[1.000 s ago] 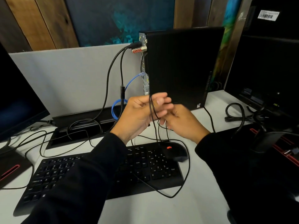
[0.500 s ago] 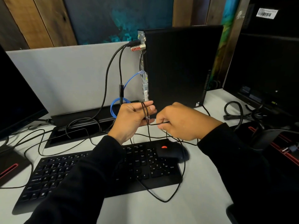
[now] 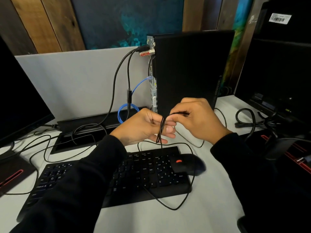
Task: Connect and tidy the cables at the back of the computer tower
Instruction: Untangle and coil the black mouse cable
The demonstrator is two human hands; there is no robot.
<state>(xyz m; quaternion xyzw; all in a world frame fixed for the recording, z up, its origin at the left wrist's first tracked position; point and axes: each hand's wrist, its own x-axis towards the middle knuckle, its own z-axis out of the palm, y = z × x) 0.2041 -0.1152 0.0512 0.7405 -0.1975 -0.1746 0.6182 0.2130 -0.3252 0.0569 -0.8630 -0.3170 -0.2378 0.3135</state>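
Note:
The black computer tower (image 3: 188, 73) stands upright at the back of the white desk, its rear panel facing left. Thick black cables (image 3: 117, 78) and a blue network cable (image 3: 127, 111) are plugged into that panel. In front of the tower, my left hand (image 3: 143, 126) has several turns of a thin black cable (image 3: 161, 128) looped round its fingers. My right hand (image 3: 196, 120) pinches the same cable just right of the loops. The slack runs down over the keyboard to the black mouse (image 3: 186, 163).
A black keyboard (image 3: 104, 179) lies under my forearms. A black cable tray (image 3: 90, 126) sits at the partition. A dark monitor (image 3: 20, 98) stands left, another (image 3: 276, 76) right. Loose cables (image 3: 247, 120) lie at right, thin ones (image 3: 42, 147) at left.
My right hand has come up and over toward my left fingers, laying more cable across them. The loose loop in front of the keyboard has shifted.

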